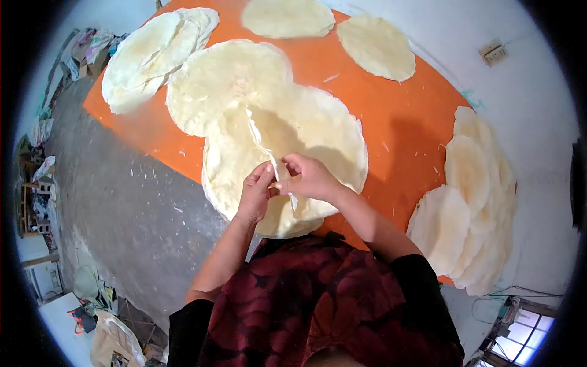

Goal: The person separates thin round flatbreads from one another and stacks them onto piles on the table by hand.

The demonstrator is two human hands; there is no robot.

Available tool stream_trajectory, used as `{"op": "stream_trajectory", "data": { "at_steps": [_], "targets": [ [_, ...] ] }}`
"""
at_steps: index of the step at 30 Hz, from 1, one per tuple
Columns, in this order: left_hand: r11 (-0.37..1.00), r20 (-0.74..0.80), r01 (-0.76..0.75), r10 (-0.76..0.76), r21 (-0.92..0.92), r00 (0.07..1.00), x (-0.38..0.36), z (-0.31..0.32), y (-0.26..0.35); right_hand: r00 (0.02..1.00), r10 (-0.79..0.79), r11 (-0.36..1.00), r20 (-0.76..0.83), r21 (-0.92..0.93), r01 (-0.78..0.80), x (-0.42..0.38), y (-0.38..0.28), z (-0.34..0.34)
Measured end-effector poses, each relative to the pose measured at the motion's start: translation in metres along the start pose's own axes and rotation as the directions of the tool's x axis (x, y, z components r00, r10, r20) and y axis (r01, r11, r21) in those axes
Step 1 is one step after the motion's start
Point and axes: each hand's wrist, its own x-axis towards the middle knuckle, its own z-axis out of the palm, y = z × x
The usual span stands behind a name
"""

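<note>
My left hand (pixel 257 192) and my right hand (pixel 309 178) are close together, both closed, with fingers pinching the raised white edge of a thin round flatbread (pixel 235 156). That edge runs as a narrow strip from above my hands to just below them. Under it spreads a pale, wide pile of flatbreads (pixel 330 131) with ragged rims. Another large round flatbread (pixel 214 79) overlaps the pile at its far left. My fingers hide part of the held edge.
More flatbreads lie on the orange table (pixel 409 147): a left stack (pixel 143 55), a far stack (pixel 287 18), a single-looking round (pixel 376 48) and an overlapping right pile (pixel 474 202). Small white scraps dot the tabletop and the grey floor (pixel 128 165). A white wall borders the far side.
</note>
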Motion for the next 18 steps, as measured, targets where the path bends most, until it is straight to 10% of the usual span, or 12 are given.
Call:
{"op": "stream_trajectory", "data": {
  "at_steps": [9, 12, 18],
  "targets": [
    [0.983, -0.063, 0.008, 0.004, 0.185, 0.998, -0.018, 0.003, 0.0, 0.995, -0.053, 0.998, 0.086, -0.025, 0.056, -0.027, 0.014, 0.011],
    [0.983, -0.101, 0.022, -0.003, 0.184, 0.995, -0.022, -0.001, -0.008, 0.987, -0.043, 0.961, 0.156, 0.277, -0.002, -0.031, 0.02, 0.016],
    [0.978, -0.103, -0.105, 0.125, 0.182, 0.987, -0.022, -0.014, -0.023, 0.988, 0.002, 0.969, -0.155, -0.244, -0.041, -0.028, 0.026, 0.036]
  ]
}}
